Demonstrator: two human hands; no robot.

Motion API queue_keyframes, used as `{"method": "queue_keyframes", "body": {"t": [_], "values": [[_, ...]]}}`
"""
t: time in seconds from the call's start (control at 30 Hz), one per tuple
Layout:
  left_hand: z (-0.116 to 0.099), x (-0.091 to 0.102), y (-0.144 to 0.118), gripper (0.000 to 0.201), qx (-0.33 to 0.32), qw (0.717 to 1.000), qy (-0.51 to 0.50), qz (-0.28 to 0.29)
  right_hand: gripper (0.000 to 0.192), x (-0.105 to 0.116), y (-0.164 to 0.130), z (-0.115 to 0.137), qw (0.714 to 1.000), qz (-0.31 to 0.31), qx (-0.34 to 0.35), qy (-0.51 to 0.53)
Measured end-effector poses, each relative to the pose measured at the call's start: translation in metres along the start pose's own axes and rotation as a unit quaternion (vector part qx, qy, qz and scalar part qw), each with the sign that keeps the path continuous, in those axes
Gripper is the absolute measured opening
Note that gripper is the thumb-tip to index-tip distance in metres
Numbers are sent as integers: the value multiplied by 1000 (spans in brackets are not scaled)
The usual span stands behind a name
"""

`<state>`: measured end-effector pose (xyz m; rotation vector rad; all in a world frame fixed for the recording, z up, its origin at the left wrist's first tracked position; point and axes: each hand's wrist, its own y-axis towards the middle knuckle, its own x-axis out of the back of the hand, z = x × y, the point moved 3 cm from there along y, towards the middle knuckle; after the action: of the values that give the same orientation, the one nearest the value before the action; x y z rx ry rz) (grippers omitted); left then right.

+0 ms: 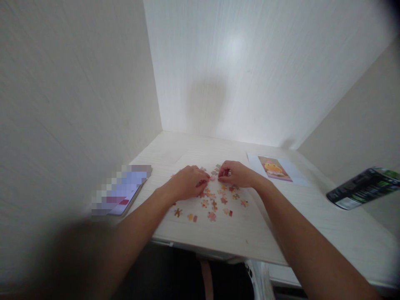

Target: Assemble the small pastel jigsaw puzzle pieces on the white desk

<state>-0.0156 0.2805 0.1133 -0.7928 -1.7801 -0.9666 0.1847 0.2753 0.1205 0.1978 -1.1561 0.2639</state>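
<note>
Pale wood-grain tabletop [312, 216] fills your alcove; small pink-and-orange cardboard puzzle pieces [215, 200] lie scattered at its centre. Your left hand [187, 182] rests flat over some; your right hand [234, 173], at one o'clock, pinches one piece. They look light, thin and bendable, so pinch their edges.
</note>
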Motion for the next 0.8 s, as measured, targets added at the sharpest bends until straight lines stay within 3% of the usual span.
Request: {"method": "queue_keyframes", "body": {"t": [0.2, 0.4, 0.8], "values": [[2, 1, 0, 21, -3, 1000, 9, 4, 26, -3, 0, 4, 1000, -11, 14, 19], [2, 3, 1, 21, -5, 1000, 10, 4, 14, -7, 1, 14, 999, -13, 35, 4], [12, 3, -1, 19, 21, 1000, -9, -15, 20, 1, -1, 5, 999, -10, -9, -44]]}}
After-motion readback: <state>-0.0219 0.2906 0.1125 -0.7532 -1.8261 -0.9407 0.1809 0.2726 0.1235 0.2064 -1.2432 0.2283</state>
